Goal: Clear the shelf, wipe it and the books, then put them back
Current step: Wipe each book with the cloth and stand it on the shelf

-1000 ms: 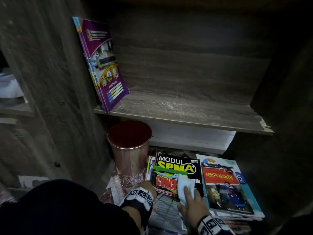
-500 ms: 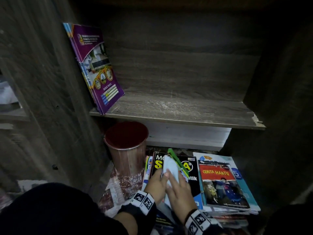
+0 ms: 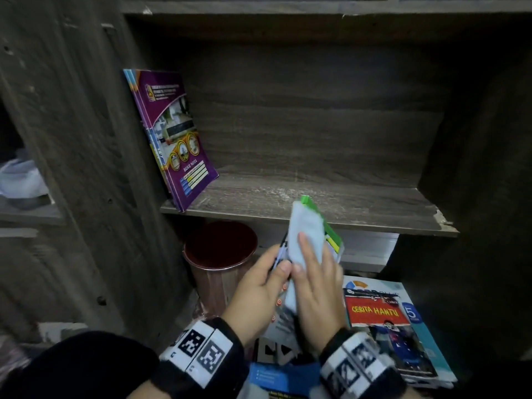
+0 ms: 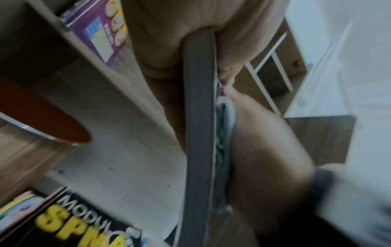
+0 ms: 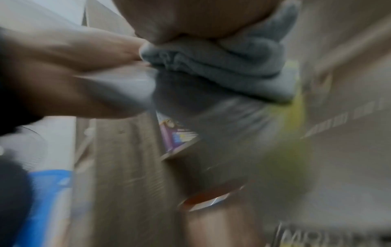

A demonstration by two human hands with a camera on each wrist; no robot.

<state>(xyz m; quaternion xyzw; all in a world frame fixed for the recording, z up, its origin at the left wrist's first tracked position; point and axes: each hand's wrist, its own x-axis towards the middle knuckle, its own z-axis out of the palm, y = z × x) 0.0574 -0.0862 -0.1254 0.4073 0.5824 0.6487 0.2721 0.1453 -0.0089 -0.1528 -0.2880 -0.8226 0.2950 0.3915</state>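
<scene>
My left hand (image 3: 276,267) grips the near edge of a thin green book (image 3: 331,226), which is upright and tilted in front of the wooden shelf (image 3: 316,203). My right hand (image 3: 312,254) lies flat on a pale cloth (image 3: 303,226) and presses it against the book's cover. In the left wrist view the book's edge (image 4: 198,100) runs between the fingers, with the cloth (image 4: 224,133) beside it. The right wrist view is blurred and shows the bunched cloth (image 5: 222,66). A purple notebook (image 3: 178,139) leans against the left wall of the shelf.
A stack of books lies on the floor under the shelf, topped by "Cerita Hantu" (image 3: 383,318); "Modul SPMA" (image 4: 80,222) lies there too. A copper-coloured bin (image 3: 220,249) stands to the left of the stack. The shelf's right front corner (image 3: 440,218) is chipped.
The green book has been lifted off the floor stack and turned upright in front of the shelf edge. The right hand with the cloth rose with it and now lies on its cover.
</scene>
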